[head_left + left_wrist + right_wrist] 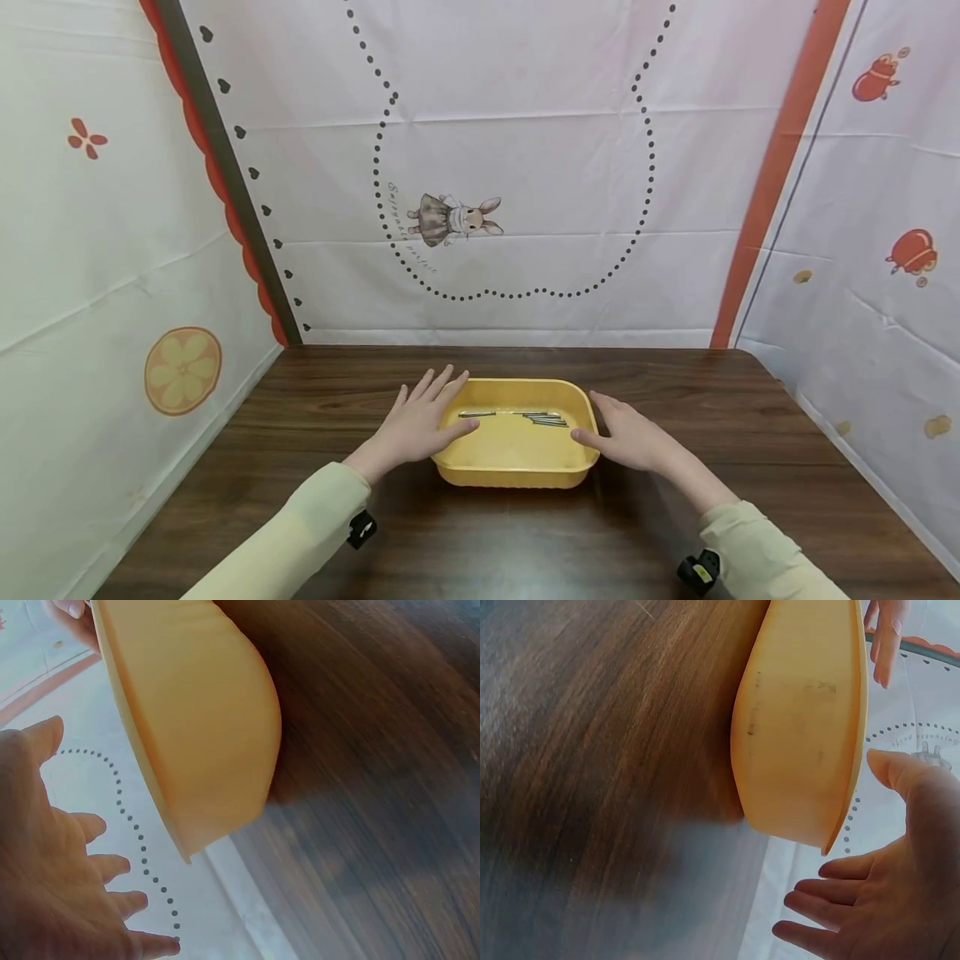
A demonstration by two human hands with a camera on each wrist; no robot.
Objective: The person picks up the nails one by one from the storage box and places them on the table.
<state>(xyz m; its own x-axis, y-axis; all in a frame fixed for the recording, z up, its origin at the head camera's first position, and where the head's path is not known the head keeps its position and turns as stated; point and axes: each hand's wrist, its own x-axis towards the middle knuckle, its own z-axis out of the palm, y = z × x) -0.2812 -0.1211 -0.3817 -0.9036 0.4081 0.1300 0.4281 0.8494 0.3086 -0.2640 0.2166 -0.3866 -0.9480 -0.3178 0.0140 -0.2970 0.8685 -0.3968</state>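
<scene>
Basically: yellow tray point(517, 467) sits mid-bench point(525, 533), left hand point(416, 425) and right hand point(630, 433) flanking it, fingers spread and straight, thumbs at the rim, gripping nothing. Head view alone shows the metal rods point(536, 417) inside; wrist views show only the tray's outer walls, with a dark scuff on the right one. Backdrop script by the rabbit print point(453, 218) is too small to read.

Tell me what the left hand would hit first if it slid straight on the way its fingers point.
Probably nothing on the table: the left hand points up and away beside the yellow plastic tray, its thumb over the rim, toward the white printed backdrop. Depth is unclear.
</scene>
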